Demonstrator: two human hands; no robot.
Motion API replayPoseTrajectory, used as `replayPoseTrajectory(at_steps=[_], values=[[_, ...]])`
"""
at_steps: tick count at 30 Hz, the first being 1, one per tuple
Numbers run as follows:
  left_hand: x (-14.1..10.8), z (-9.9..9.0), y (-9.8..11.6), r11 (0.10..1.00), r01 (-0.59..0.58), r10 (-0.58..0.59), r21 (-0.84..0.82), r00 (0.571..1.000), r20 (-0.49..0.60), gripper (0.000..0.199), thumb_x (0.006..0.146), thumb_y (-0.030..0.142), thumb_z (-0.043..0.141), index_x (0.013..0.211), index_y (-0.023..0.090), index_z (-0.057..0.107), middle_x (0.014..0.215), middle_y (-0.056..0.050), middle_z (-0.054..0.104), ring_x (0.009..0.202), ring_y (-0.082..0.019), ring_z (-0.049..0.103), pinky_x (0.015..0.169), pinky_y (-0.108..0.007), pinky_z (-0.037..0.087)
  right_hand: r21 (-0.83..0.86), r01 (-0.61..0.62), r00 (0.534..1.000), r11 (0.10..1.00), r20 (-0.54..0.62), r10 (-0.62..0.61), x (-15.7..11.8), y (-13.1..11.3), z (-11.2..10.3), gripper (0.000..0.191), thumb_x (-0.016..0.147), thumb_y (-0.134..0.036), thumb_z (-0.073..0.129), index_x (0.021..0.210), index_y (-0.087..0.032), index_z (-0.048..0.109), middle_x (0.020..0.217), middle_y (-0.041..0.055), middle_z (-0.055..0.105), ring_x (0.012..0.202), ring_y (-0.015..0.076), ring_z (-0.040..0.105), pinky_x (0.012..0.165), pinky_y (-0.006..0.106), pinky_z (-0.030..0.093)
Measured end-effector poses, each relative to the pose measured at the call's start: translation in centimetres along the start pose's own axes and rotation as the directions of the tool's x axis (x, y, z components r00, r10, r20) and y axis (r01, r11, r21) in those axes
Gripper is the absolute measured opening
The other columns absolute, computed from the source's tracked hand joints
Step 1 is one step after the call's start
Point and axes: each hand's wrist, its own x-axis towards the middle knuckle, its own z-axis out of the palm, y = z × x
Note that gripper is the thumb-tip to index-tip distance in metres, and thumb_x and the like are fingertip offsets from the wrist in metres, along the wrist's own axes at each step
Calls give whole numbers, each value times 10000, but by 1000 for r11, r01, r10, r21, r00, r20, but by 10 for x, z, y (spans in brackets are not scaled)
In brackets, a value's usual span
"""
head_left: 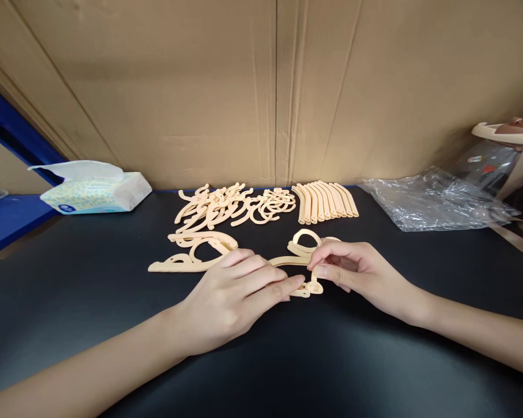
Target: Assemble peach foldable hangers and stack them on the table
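Observation:
My left hand lies over a beige plastic hanger arm, its fingers closed on it; most of that arm is hidden beneath the hand. Between thumb and forefinger, my right hand pinches a small beige hook piece with a round end, which meets the tip of the hanger arm. Whether the two pieces are joined cannot be seen. Just beyond my left hand lie folding-hanger parts with a ring. Another curved piece and a looped piece lie behind my fingers.
At the back of the black table lie a loose heap of curved beige pieces, several rings and hooks, and a neat row of hanger arms. A tissue pack stands left, a clear plastic bag right. Cardboard rises behind.

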Motion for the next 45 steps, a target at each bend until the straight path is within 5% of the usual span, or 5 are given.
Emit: replayPoseTrajectory(at_steps=[10,26,45], values=[[1,1,1,1000,1,-1,7,1000,16,249,923,79,575,1164,135,592,940,-8,721,798,-124,618,716,-291,391,32,24,1000,999,-20,-24,0,-1,2,187,866,-378,645,800,-204,657,737,-27,530,576,81,432,576,255,419],[3,0,3,999,52,-52,12,997,59,212,960,148,529,1165,145,581,906,-21,707,769,-136,589,698,-295,393,-71,30,997,997,-71,-35,1,1,2,211,889,-402,602,823,-202,626,742,-12,557,559,84,423,494,234,372],[2,0,2,996,75,-74,-47,997,32,171,968,133,515,1127,151,574,922,-21,712,777,-130,598,711,-292,397,21,-6,1000,1000,-27,7,-1,6,0,212,892,-401,608,875,-192,634,771,-12,537,526,60,424,435,212,372]])
